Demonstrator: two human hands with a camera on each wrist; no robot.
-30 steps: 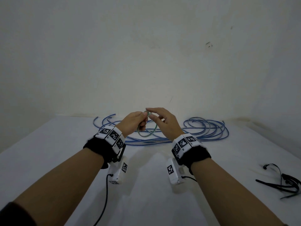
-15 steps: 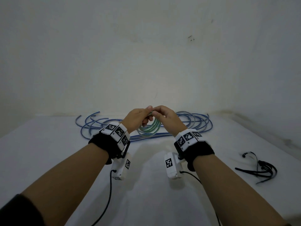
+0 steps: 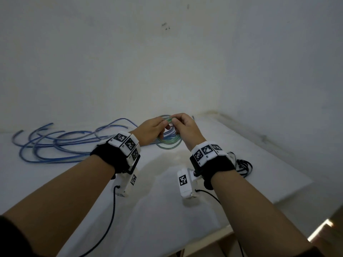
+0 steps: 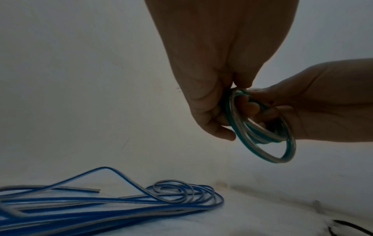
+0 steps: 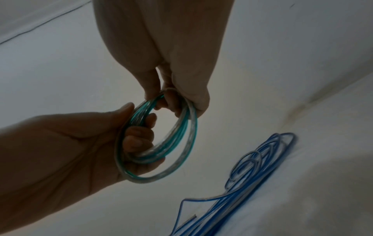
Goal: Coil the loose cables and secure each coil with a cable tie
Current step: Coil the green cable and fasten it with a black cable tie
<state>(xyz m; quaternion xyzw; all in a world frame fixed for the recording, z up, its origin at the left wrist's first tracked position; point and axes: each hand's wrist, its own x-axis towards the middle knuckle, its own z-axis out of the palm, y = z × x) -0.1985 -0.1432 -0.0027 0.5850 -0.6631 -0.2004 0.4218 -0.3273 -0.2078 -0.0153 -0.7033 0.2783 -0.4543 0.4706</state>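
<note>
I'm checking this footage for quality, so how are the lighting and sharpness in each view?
Head view: dim, wide-angle bending at the edges; hands' shadows fall on the table, with a bright glare strip at lower right. Left wrist view: left hand is dark against the pale wall, and the blue cable blurs at lower left. Right wrist view: dim and soft, though the green coil reads clearly.

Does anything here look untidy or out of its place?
Yes. The blue cable sprawls in loose loops over the white table, uncoiled and untied. The green coil, gripped by the left hand and right hand, shows no tie.
</note>
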